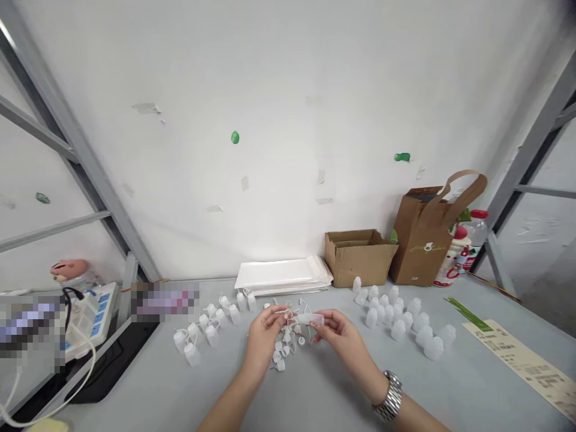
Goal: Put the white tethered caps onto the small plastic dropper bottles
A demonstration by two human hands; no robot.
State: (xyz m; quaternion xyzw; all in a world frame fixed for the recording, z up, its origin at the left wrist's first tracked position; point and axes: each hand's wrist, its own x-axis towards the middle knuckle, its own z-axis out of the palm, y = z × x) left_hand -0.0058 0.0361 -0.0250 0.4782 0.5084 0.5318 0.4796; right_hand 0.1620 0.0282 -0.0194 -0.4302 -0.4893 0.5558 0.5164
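In front of me, my right hand (337,331) is closed around the base of a small translucent plastic bottle (309,318), which lies sideways between my hands. At the bottle's mouth end, the fingers of my left hand (265,329) pinch a small white bottle cap (288,314), partly hidden by the fingertips. Beneath both hands is a loose pile of white caps with thin straps (279,354). Several capped bottles (213,335) stand on the left of the table. On the right is a group of uncapped bottles (398,329).
White padded envelopes (283,275) lie along the wall beside an open cardboard box (360,264). A brown paper bag (418,246) and drink bottles (472,240) stand at the back right. A printed paper (522,363) lies right; a power strip (96,318) and cables sit left.
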